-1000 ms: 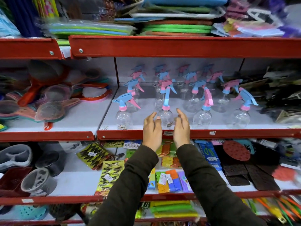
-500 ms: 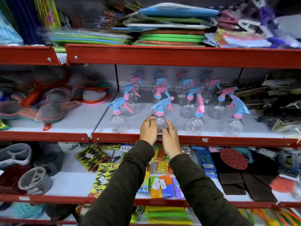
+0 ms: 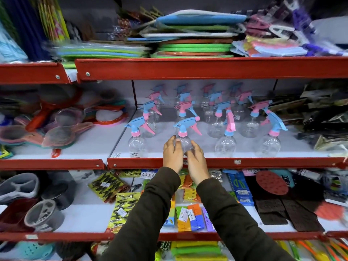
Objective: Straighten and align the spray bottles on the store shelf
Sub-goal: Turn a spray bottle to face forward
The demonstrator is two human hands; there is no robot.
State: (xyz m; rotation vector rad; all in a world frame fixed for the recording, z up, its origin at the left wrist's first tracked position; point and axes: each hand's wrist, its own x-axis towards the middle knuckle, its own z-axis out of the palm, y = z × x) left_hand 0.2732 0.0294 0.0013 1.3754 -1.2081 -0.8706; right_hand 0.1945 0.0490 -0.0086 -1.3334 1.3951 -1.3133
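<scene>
Several clear spray bottles with blue and pink trigger heads stand in rows on a white shelf [image 3: 203, 146] with a red front lip. My left hand [image 3: 172, 154] and my right hand [image 3: 195, 160] cup the clear body of the second front-row bottle [image 3: 184, 137] from both sides; its blue head points left. To its left stands another front-row bottle [image 3: 136, 140], nozzle also left. On the right, one bottle [image 3: 227, 142] has its pink head turned end-on, and the far-right bottle [image 3: 269, 142] has its blue head angled right.
Mesh strainers [image 3: 56, 134] lie on the neighbouring shelf to the left. Dark packaged goods [image 3: 323, 117] crowd the right end. The shelf above carries stacked green, orange and blue mats [image 3: 194, 48]. Packets of clips [image 3: 188, 217] and dark silicone mats [image 3: 290, 210] fill the shelf below.
Both hands closed in around the second front-row bottle, and its trigger head turned from end-on to pointing left. The camera view dropped slightly.
</scene>
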